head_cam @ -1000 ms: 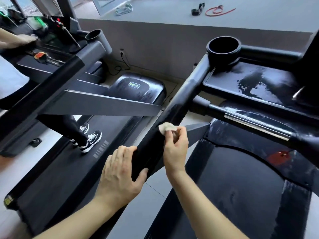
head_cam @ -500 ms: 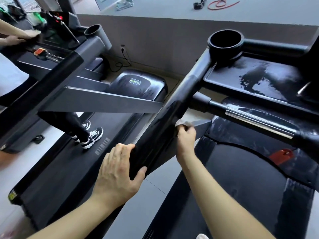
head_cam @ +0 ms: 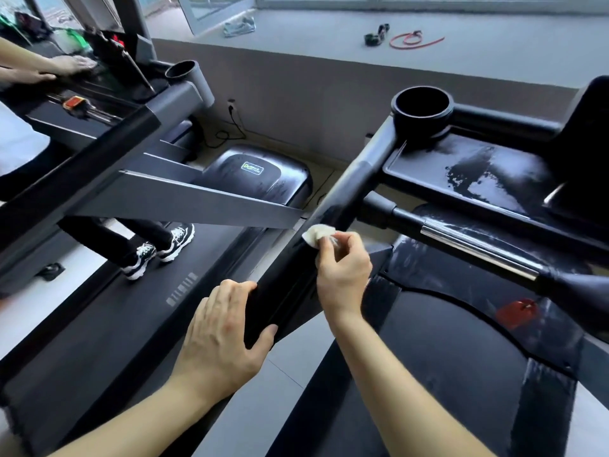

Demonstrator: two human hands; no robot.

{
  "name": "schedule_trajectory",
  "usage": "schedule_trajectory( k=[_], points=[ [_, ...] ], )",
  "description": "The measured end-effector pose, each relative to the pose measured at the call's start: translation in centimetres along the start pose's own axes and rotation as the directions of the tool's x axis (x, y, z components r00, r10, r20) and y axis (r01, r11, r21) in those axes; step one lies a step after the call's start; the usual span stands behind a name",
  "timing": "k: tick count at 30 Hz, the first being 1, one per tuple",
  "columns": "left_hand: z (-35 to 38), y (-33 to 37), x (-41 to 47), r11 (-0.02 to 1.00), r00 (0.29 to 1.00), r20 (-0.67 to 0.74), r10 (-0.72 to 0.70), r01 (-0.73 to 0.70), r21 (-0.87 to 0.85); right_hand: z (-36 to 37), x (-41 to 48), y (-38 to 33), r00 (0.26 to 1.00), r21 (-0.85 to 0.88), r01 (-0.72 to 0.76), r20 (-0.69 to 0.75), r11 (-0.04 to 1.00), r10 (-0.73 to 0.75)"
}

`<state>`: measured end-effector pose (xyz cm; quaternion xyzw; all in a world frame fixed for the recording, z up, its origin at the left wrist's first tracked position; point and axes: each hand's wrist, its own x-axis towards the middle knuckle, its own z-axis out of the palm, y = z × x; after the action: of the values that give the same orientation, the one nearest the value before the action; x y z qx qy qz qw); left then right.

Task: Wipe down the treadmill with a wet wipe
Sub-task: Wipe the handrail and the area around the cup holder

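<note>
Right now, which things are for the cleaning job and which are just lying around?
For the job: wet wipe, pinched by the right hand; black side rail, gripped by the left hand.
Just lying about: red cord and black strap on the window ledge; neighbouring treadmill.

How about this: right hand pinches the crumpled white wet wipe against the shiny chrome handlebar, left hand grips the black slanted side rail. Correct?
No: in the head view, the right hand pinches the crumpled white wet wipe against the black slanted side rail instead.
</note>
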<state>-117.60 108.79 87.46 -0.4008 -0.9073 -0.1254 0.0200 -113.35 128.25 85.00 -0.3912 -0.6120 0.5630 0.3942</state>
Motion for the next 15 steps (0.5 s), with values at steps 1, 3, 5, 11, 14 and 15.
schedule_trajectory(
  k=[1, 3, 5, 11, 14, 15],
  points=[
    [0.0, 0.0, 0.0, 1.000, 1.000, -0.005, 0.002, -0.002, -0.005, -0.2, -1.6, 0.2, 0.998, 0.001, 0.031, 0.050, 1.000, -0.031],
    [0.1, 0.0, 0.2, 1.000, 1.000, -0.011, 0.005, -0.006, -0.018, -0.4, -1.2, 0.7, 0.992, -0.031, 0.101, 0.080, 0.994, -0.099],
    [0.2, -0.2, 0.4, 1.000, 1.000, -0.013, 0.013, -0.013, -0.026, -0.3, 2.7, 0.5, 0.985, -0.147, 0.175, 0.023, 0.974, -0.173],
    [0.4, -0.5, 0.3, 0.999, 1.000, -0.014, 0.010, -0.011, -0.046, 0.1, 11.9, -0.3, 0.971, -0.450, 0.207, -0.019, 0.869, -0.240],
    [0.5, -0.6, 0.4, 0.998, 1.000, 0.000, 0.000, 0.000, -0.060, 0.6, 9.1, -0.3, 0.978, -0.400, 0.157, -0.061, 0.903, -0.197],
    [0.5, -0.6, 0.4, 0.997, 1.000, 0.000, -0.004, 0.004, -0.075, 0.9, 6.9, -0.2, 0.978, -0.343, 0.163, -0.069, 0.925, -0.198]
  ],
)
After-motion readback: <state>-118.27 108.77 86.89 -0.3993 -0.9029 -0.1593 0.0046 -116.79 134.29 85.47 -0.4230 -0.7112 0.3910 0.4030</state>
